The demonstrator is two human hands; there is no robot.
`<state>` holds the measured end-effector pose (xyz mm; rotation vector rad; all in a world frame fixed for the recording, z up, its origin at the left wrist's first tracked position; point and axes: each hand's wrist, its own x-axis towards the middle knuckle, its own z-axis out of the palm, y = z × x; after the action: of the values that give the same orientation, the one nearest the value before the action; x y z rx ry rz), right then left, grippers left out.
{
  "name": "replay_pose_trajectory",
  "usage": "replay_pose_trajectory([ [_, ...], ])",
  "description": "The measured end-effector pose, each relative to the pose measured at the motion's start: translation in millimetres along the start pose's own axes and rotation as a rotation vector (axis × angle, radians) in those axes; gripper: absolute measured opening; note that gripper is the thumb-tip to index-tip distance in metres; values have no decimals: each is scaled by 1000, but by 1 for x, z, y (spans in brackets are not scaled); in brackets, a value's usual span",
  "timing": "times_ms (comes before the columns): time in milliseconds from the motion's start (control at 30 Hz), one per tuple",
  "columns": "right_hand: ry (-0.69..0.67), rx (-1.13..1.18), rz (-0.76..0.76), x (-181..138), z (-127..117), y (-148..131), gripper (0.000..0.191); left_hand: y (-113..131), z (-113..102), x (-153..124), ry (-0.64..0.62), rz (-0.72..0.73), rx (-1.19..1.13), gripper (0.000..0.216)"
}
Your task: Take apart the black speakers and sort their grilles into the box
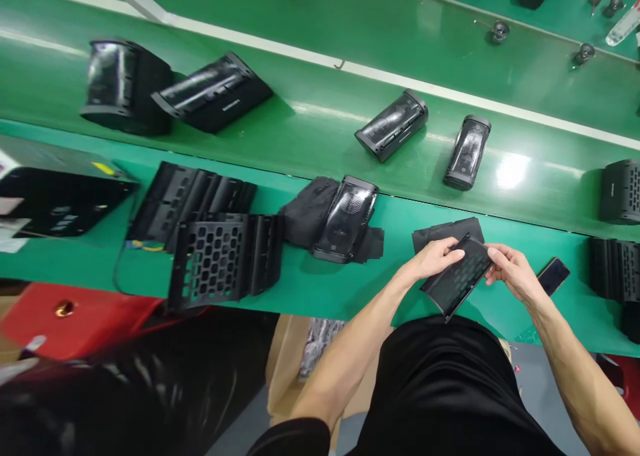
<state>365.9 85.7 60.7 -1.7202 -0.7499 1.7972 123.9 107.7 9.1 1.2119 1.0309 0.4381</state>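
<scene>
Both hands hold one black speaker grille panel [457, 279] above the near edge of the green bench [350, 289]. My left hand [434, 257] grips its upper left end. My right hand [511, 271] pinches its right end. The panel is tilted, with its mesh face up. A black cloth [440, 232] lies on the bench just behind the panel. A black speaker body [346, 218] rests on another dark cloth to the left.
A phone [553, 276] lies right of my right hand. Stacked black honeycomb frames [220, 256] sit at the left. Two speakers [393, 124] [467, 151] and larger housings [125, 86] ride the green conveyor [320, 83] behind. More black housings [617, 269] stand at the right edge.
</scene>
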Motion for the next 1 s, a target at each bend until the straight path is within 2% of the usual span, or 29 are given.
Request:
replay_pose_trajectory([
  [200,-37,-27,10,4,7,0,69,-2,4,-4,107,-1,139,37],
  [467,-77,-40,24,10,17,-5,70,-6,2,-8,151,-28,183,35],
  [767,-122,-95,5,12,21,-7,68,4,0,-4,230,-37,242,43],
  [1000,-131,-84,17,13,24,-8,71,-2,2,-2,244,-42,236,44],
])
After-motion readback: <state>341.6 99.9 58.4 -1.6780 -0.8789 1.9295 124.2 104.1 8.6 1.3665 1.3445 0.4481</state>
